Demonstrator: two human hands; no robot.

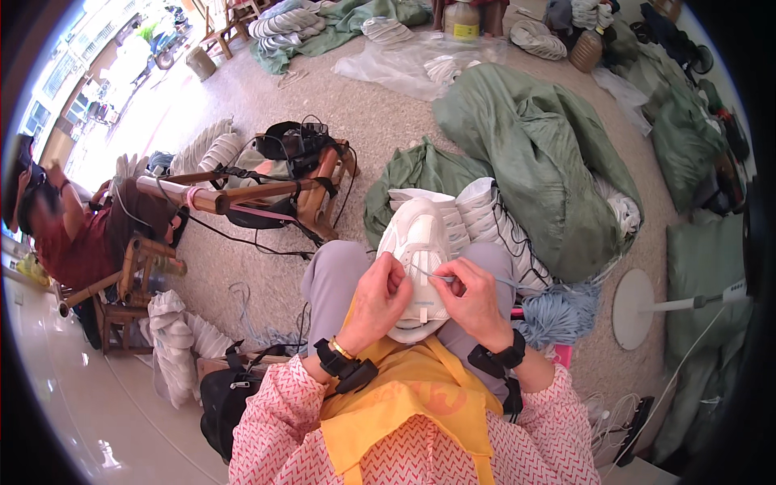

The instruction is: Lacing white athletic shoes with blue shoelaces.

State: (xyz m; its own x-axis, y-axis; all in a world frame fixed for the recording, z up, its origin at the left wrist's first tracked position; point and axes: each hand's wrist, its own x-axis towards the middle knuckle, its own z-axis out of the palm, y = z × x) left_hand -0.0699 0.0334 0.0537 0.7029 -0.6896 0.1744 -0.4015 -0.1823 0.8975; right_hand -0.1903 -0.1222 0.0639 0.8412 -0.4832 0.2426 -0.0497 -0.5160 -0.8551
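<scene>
A white sneaker [418, 236] rests between my knees, toe pointing away from me. My left hand [377, 296] is closed at the left side of the shoe's lacing area, its fingertips pinched at a thin pale blue shoelace [428, 274]; the exact grip is partly hidden. On the other side, my right hand [471, 296] pinches the same lace between thumb and forefinger, with a length of it trailing off to the right. A bundle of loose blue shoelaces [562, 317] lies just beyond my right knee. A yellow apron [404, 396] covers my lap.
Stacked white shoe uppers [505, 230] lie beyond my knees beside a large green sack [529, 153]. To the left, a bamboo frame [267, 192] carries black cords. A person in dark red [77, 242] sits farther left. A round white stand base [633, 309] is at right.
</scene>
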